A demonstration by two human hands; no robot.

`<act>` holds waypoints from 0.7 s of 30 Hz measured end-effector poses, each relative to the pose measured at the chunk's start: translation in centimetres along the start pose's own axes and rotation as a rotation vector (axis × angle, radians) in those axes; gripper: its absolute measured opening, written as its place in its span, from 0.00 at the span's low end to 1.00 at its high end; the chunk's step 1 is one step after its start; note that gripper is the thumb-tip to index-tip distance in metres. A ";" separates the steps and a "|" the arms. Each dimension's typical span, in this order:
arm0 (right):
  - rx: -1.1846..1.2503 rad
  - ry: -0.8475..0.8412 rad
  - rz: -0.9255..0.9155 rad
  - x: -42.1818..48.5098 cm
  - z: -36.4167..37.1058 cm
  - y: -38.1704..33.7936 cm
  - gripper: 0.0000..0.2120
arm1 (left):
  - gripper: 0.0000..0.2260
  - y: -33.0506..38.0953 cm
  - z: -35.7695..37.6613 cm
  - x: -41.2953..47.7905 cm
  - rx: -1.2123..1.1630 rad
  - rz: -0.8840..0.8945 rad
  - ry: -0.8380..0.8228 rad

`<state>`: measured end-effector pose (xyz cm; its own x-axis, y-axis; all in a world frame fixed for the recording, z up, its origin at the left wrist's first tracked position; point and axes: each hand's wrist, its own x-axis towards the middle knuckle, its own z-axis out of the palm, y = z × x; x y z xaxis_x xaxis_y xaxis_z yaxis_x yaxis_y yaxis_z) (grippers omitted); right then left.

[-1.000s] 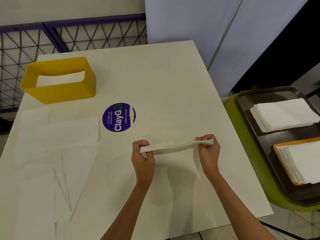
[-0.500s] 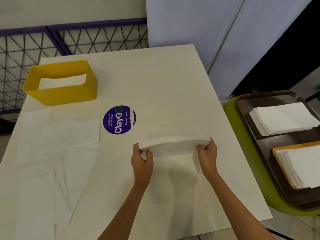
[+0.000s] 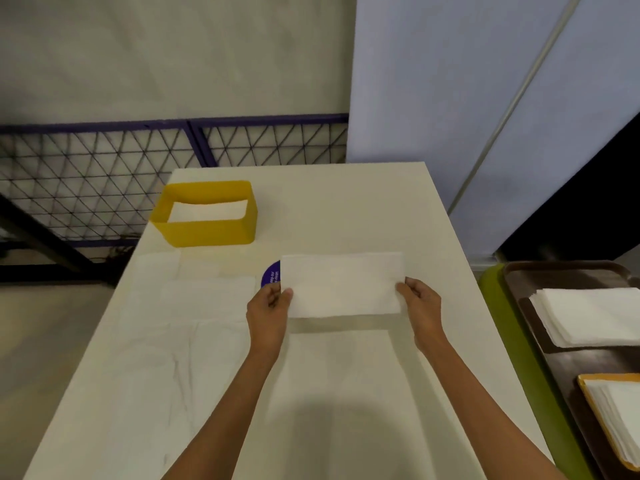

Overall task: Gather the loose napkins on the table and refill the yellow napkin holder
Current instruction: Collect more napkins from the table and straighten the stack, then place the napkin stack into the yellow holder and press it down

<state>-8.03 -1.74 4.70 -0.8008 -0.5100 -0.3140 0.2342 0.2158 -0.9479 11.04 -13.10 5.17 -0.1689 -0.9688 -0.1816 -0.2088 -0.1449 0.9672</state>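
A stack of white napkins (image 3: pixel 341 284) stands upright above the middle of the cream table (image 3: pixel 346 209), its broad face toward me. My left hand (image 3: pixel 270 306) pinches its left edge and my right hand (image 3: pixel 420 304) pinches its right edge. The yellow napkin holder (image 3: pixel 207 216) sits at the table's far left with a low layer of white napkins inside it. Several loose napkins (image 3: pixel 194 306) lie flat along the left side of the table.
A purple round sticker (image 3: pixel 272 275) peeks out behind the held stack. To the right, a brown tray (image 3: pixel 554 271) on a green seat carries a napkin pile (image 3: pixel 588 315) and an orange tray of napkins (image 3: pixel 620 420). A purple mesh fence (image 3: pixel 138 161) runs behind the table.
The napkin stack has been lifted and turned from flat to upright, facing me. My view tilted up, so the table and holder sit lower in the frame.
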 end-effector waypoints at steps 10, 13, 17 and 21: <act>-0.052 -0.107 -0.030 1.0 10.5 -5.2 0.03 | 0.06 3.7 -7.7 7.8 -0.042 -0.008 0.152; -0.084 -0.099 -0.034 1.6 14.6 -6.1 0.01 | 0.05 4.2 -10.0 11.0 -0.060 -0.022 0.196; -0.147 -0.078 -0.097 2.9 20.3 -7.4 0.05 | 0.06 5.0 -12.9 15.7 0.005 0.030 0.248; -0.347 -0.038 -0.204 4.3 25.8 -8.7 0.04 | 0.04 5.7 -15.5 20.5 0.132 0.143 0.250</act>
<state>0.68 -27.34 10.25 -0.7892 -0.6004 -0.1289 -0.1329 0.3719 -0.9187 21.34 -36.88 9.72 0.0326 -0.9993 0.0198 -0.3264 0.0081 0.9452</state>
